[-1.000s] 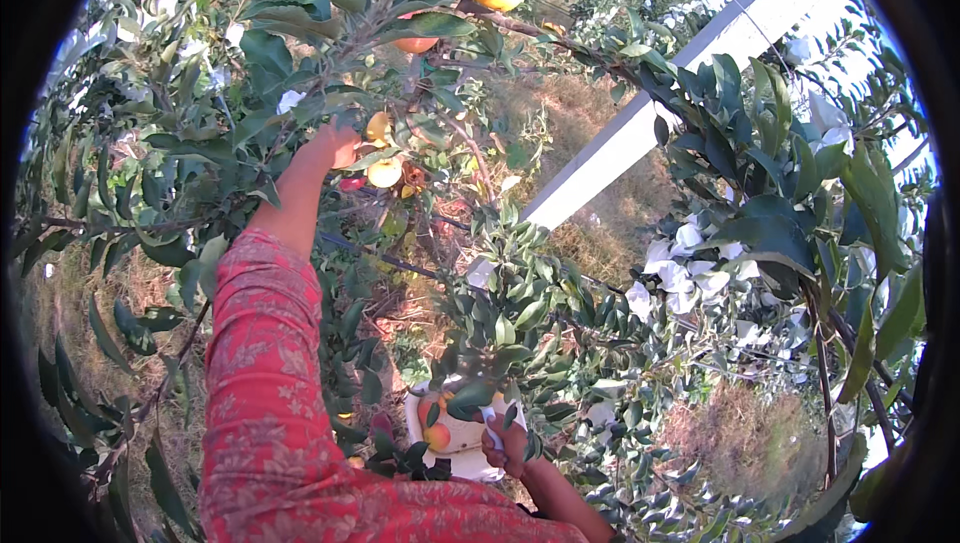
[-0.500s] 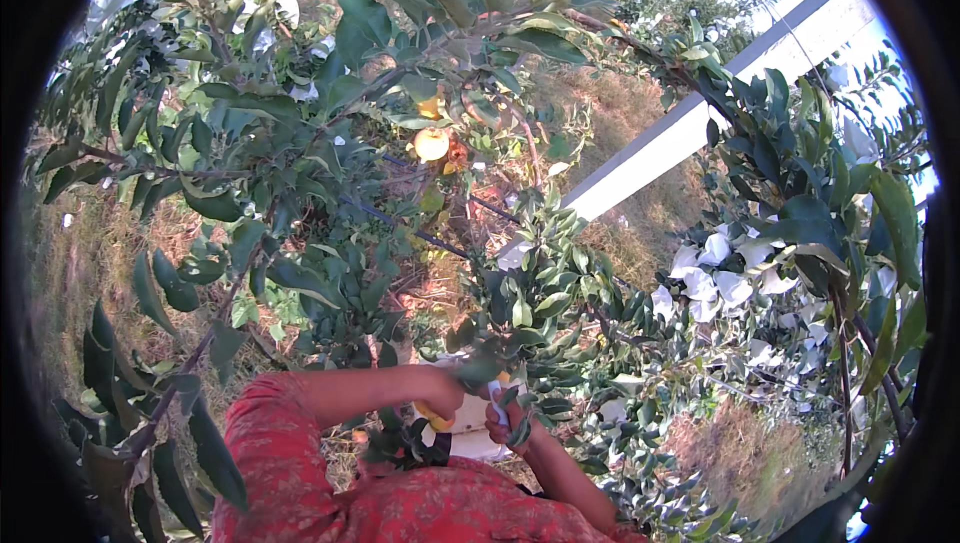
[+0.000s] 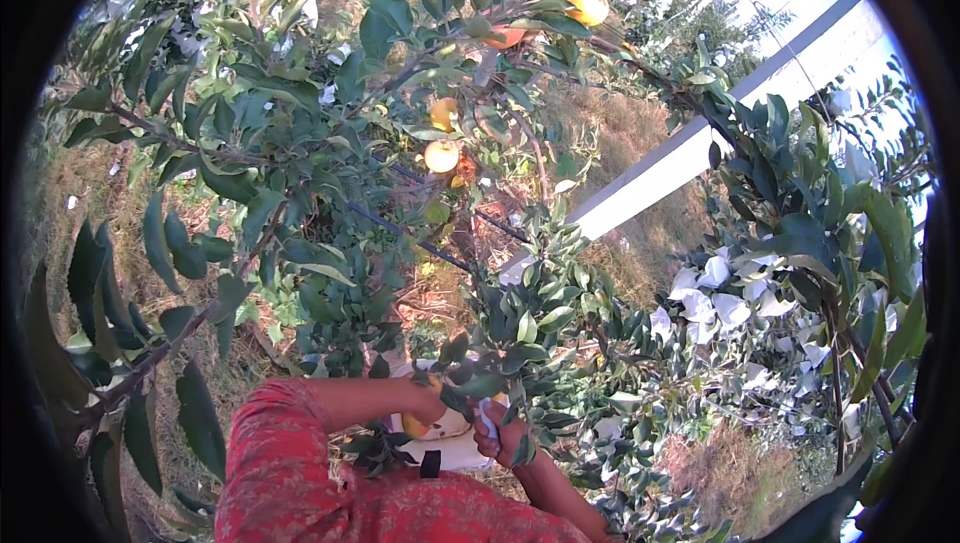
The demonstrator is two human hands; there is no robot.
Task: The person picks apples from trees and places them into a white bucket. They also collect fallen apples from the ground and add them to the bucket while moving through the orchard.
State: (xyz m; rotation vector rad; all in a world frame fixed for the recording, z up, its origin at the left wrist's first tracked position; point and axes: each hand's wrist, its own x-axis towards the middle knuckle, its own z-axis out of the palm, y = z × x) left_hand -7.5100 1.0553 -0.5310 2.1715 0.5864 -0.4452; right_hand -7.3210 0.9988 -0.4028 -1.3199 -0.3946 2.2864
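left hand [image 3: 430, 407] is over the white container [image 3: 465, 455], fingers behind leaves, so can't tell its grip. yellow fruit [image 3: 412, 425] sits in the container, by the left wrist. right hand [image 3: 510, 440] curls round a pale object [image 3: 487, 418], probably to steady it; container's close to the body, likely for easy reach.

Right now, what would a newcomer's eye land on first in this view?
Probably the red patterned sleeve at the lower left, with the left hand at a white container near the bottom centre. Then the pale post slanting down from the upper right, and a sunlit yellow fruit among leaves above the centre.
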